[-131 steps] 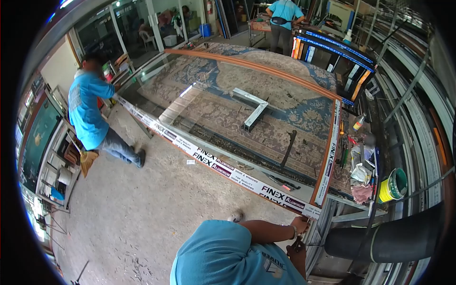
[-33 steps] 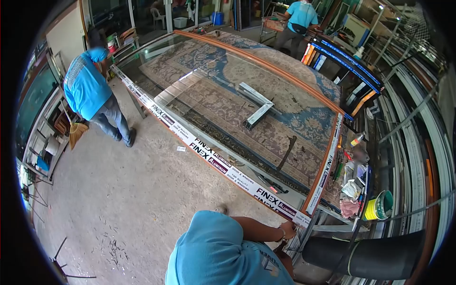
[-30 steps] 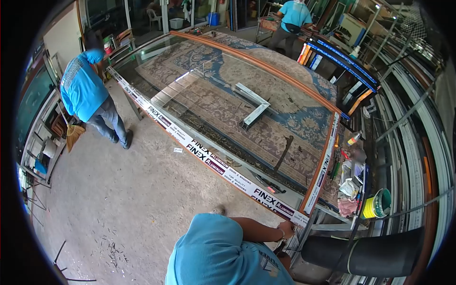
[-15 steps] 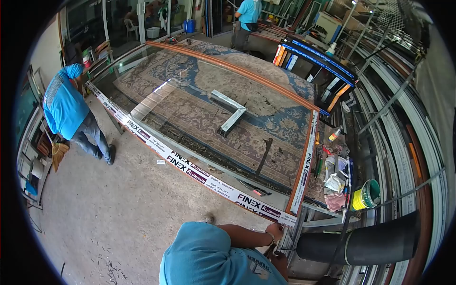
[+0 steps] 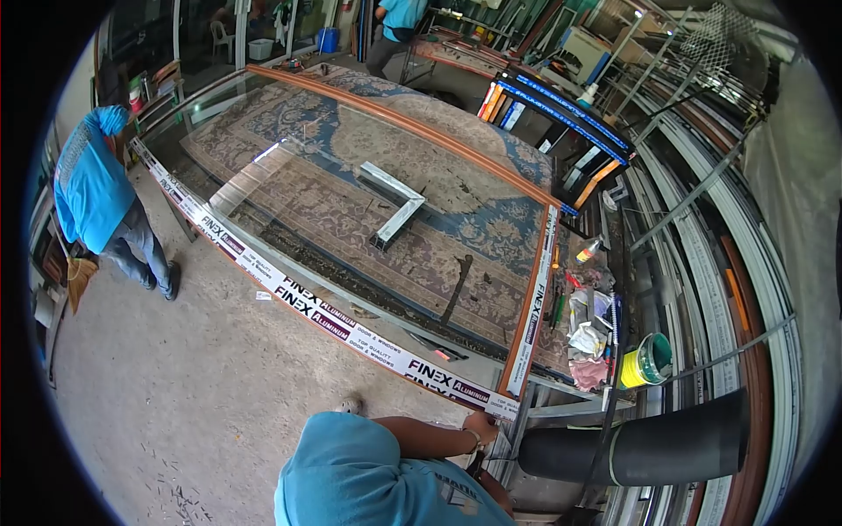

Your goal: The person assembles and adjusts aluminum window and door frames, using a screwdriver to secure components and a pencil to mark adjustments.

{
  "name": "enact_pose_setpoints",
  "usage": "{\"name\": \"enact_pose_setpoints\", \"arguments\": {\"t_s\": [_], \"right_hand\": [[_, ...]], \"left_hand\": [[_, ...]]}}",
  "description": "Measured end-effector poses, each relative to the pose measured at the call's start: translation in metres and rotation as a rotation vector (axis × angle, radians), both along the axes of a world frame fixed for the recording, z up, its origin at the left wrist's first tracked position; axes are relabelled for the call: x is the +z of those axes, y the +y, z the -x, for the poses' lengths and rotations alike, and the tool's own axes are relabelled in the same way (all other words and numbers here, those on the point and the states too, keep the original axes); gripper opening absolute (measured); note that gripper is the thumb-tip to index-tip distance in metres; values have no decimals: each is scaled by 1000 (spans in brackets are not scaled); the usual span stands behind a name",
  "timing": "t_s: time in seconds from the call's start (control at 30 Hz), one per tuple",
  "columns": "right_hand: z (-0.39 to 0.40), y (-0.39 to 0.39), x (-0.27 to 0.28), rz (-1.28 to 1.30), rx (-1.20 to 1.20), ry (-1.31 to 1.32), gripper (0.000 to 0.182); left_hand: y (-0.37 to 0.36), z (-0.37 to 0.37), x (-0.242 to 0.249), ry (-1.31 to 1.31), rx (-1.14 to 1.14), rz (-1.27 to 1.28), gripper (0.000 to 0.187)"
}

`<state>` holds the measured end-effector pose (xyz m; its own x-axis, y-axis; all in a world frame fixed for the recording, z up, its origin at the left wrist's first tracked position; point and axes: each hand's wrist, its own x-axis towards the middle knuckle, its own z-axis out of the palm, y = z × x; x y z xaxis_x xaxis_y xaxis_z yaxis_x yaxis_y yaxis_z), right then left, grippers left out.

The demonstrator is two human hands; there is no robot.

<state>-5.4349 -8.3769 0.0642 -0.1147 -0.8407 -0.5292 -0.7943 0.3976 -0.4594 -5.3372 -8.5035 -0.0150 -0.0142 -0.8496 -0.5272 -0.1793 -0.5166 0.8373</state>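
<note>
A large brown aluminum frame (image 5: 386, 351) with white FINEX protective tape lies across the work area. My left hand (image 5: 482, 427), with a band at its wrist, is curled at the frame's near right corner, its fingertips hidden. Just below it, close to my body, my right hand (image 5: 496, 493) is closed around a dark-handled tool (image 5: 476, 463) whose kind I cannot tell. The tool's upper end comes close under my left wrist. My blue sleeve (image 5: 342, 465) fills the bottom of the view.
A patterned carpet (image 5: 351, 202) lies under the frame, with an L-shaped metal piece (image 5: 399, 219). At right are a black roll (image 5: 640, 438), a green-and-yellow bucket (image 5: 645, 361), rags (image 5: 588, 337) and long metal profiles (image 5: 693, 289). One person (image 5: 105, 193) stands left, another (image 5: 399, 31) at the back.
My view has turned slightly, so the whole scene sits further left and a little higher. Both hands stay at the frame's corner, the right one still around the tool.
</note>
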Motion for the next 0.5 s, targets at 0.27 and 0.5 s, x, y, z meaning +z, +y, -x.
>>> {"name": "enact_pose_setpoints", "arguments": {"t_s": [0.27,0.5], "right_hand": [[-1,-24,-3,-401,-290,-69,53],[7,-4,-36,-100,-147,20,41]], "left_hand": [[14,-14,10,-226,-476,35,39],[13,-5,-13,-268,-430,244,36]]}}
